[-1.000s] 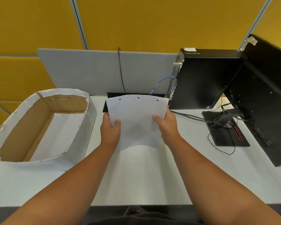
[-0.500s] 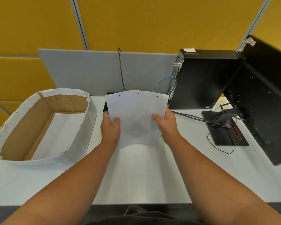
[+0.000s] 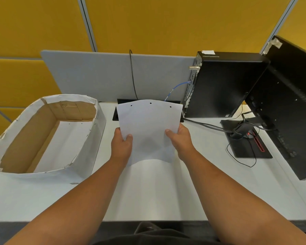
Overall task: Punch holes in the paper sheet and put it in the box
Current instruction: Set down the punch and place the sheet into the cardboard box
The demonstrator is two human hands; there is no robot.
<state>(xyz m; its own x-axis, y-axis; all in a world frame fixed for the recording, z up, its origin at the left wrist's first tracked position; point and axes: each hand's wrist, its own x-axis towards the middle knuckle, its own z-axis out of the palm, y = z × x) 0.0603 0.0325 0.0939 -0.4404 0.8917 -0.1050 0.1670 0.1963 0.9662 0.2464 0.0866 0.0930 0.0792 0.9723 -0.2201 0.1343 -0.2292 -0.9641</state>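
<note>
A white paper sheet (image 3: 148,128) is held up above the middle of the desk, bowed, with three punched holes along its far edge. My left hand (image 3: 121,145) grips its left edge, thumb on top. My right hand (image 3: 179,139) grips its right edge the same way. The box (image 3: 94,138), cardboard wrapped in white paper, stands open at the left with white sheets lying on its floor. A black hole punch (image 3: 116,114) lies behind the sheet and is mostly hidden by it.
A black computer tower (image 3: 223,85) stands at the back right, with cables (image 3: 207,125) running to a monitor stand (image 3: 245,144). The monitor's back (image 3: 290,106) fills the right edge. A grey divider (image 3: 102,76) lines the back of the white desk (image 3: 148,191).
Both hands have raised the sheet slightly and its far edge now stands higher, covering more of the hole punch. The box has not moved.
</note>
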